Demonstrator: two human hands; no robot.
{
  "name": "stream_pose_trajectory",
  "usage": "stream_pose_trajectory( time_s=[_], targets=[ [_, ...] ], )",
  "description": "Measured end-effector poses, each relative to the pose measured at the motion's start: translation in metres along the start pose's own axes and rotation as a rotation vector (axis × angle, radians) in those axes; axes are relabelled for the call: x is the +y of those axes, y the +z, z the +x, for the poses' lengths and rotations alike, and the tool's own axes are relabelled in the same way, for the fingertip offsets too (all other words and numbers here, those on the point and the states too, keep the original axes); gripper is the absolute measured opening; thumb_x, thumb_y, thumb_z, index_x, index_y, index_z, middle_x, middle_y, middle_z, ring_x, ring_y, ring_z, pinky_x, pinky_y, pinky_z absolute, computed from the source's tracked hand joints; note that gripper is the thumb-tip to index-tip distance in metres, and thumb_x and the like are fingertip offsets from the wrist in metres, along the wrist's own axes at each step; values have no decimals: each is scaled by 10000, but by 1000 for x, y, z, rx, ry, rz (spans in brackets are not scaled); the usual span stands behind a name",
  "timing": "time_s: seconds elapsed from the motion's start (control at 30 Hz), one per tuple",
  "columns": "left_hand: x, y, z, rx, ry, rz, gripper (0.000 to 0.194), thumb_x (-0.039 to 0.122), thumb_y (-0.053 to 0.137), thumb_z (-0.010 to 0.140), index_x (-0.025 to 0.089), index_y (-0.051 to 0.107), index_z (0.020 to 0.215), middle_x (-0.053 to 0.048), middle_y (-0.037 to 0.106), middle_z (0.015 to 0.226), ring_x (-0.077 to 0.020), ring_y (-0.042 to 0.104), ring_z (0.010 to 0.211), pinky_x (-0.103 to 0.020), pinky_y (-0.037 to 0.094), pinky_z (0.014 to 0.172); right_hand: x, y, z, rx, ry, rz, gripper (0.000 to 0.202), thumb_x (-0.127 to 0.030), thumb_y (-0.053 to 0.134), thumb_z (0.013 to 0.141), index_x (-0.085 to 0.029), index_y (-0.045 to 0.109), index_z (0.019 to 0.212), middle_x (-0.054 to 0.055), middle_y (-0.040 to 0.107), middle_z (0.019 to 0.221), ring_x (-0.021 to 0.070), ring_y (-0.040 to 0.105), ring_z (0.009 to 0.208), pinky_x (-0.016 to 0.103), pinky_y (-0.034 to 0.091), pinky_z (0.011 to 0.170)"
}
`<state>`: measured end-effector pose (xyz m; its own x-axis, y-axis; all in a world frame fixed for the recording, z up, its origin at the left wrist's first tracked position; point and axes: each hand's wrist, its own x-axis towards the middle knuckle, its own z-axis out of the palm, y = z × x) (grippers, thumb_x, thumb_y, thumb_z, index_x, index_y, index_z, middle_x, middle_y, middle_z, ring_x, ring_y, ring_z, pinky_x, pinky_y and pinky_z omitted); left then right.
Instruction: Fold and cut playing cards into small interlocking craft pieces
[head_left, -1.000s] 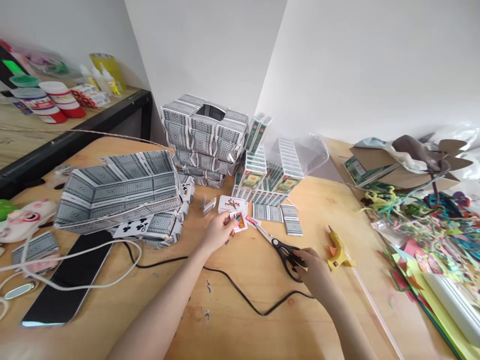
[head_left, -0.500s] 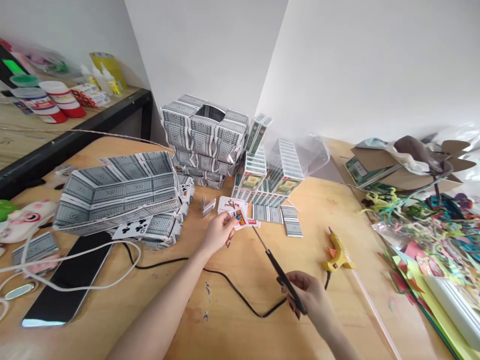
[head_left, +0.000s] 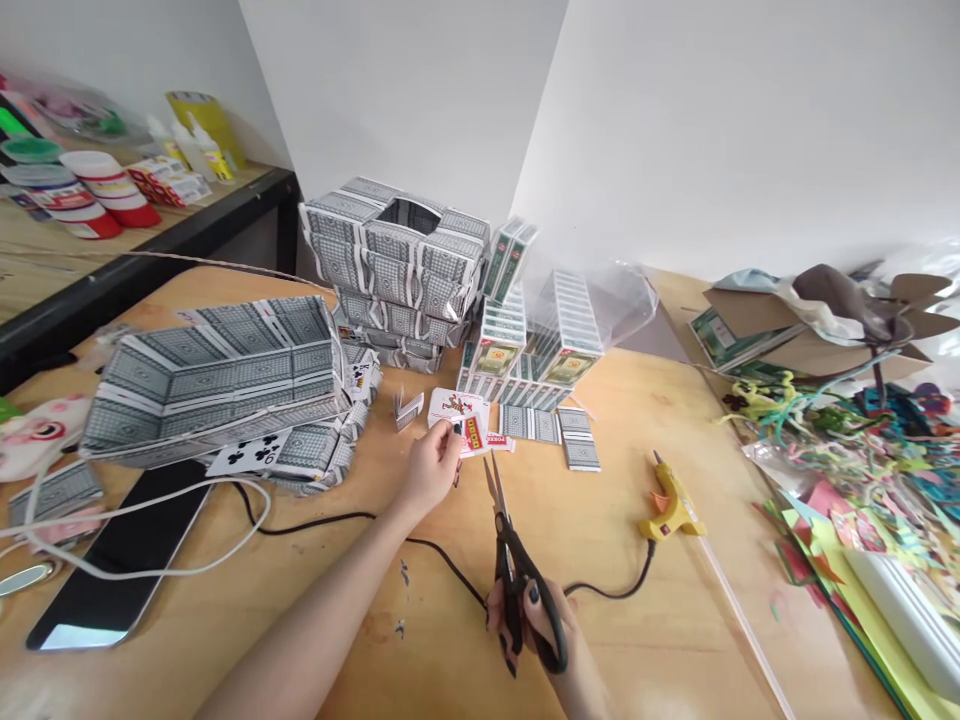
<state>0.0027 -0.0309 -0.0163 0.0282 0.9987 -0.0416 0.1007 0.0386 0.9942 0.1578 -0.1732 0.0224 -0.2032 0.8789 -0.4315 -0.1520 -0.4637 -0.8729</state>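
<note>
My left hand (head_left: 431, 468) is closed, pinching a playing card (head_left: 473, 437) with a red and yellow print on white. Just behind it, a joker card (head_left: 450, 401) lies on the table, and a small red-and-white piece shows beside it. In my right hand (head_left: 551, 620) is a pair of black-handled scissors (head_left: 506, 535). Their blades are slightly apart and point up toward the card's lower right corner, with a gap between. A folded card (head_left: 407, 410) stands left of the joker. Grey-backed cards (head_left: 579, 440) lie joined to the right.
Left stands an open tray of cards (head_left: 225, 370); behind it is a larger card-covered box (head_left: 397, 250). Card packs (head_left: 499, 345) are stacked at the back. A yellow glue gun (head_left: 673, 508) rests right, its black cable crossing the table. A phone (head_left: 120, 560) lies left.
My right hand has moved left and turned the scissors more upright, and their blades have come apart. My left hand still holds the card. The whole view has shifted slightly.
</note>
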Motion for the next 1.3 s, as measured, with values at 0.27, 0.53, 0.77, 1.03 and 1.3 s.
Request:
stream_pose_trajectory(
  time_s=[0.27, 0.53, 0.77, 1.03, 1.3],
  targets=[
    [3, 7, -3, -20, -79, -161, 177, 285, 390, 778, 205, 348, 625, 76, 448, 434, -97, 489, 341, -188, 343, 329, -8, 9, 3, -40, 43, 8, 429, -564, 474, 765, -144, 536, 827, 43, 516, 697, 129, 473, 562, 242, 371, 497],
    [5, 4, 2, -62, -133, -237, 142, 274, 408, 751, 201, 378, 632, 66, 492, 432, -125, 525, 348, -213, 396, 327, -15, 11, -1, -81, 73, -63, 441, -561, 461, 777, -132, 542, 840, -1, 443, 600, 109, 429, 519, 240, 356, 512],
    [5, 9, -5, -177, -99, -178, 156, 270, 405, 752, 204, 360, 618, 71, 487, 426, -112, 520, 349, -200, 385, 333, -19, 13, 11, -56, 58, -57, 477, -594, 436, 769, -127, 533, 790, 0, 433, 596, 102, 432, 486, 224, 336, 452],
    [10, 9, -8, -177, -39, -110, 185, 255, 399, 754, 205, 336, 587, 73, 452, 400, -94, 487, 346, -191, 362, 345, -11, 15, 15, -27, 66, 44, 452, -589, 454, 762, -142, 514, 787, 4, 443, 623, 107, 438, 511, 224, 349, 456],
    [11, 8, -9, -166, -47, -143, 178, 251, 397, 752, 203, 341, 590, 77, 447, 391, -87, 469, 322, -187, 345, 326, -6, 16, 17, -31, 64, 103, 449, -580, 459, 766, -136, 519, 803, 26, 494, 671, 103, 444, 513, 228, 341, 468]
  ],
)
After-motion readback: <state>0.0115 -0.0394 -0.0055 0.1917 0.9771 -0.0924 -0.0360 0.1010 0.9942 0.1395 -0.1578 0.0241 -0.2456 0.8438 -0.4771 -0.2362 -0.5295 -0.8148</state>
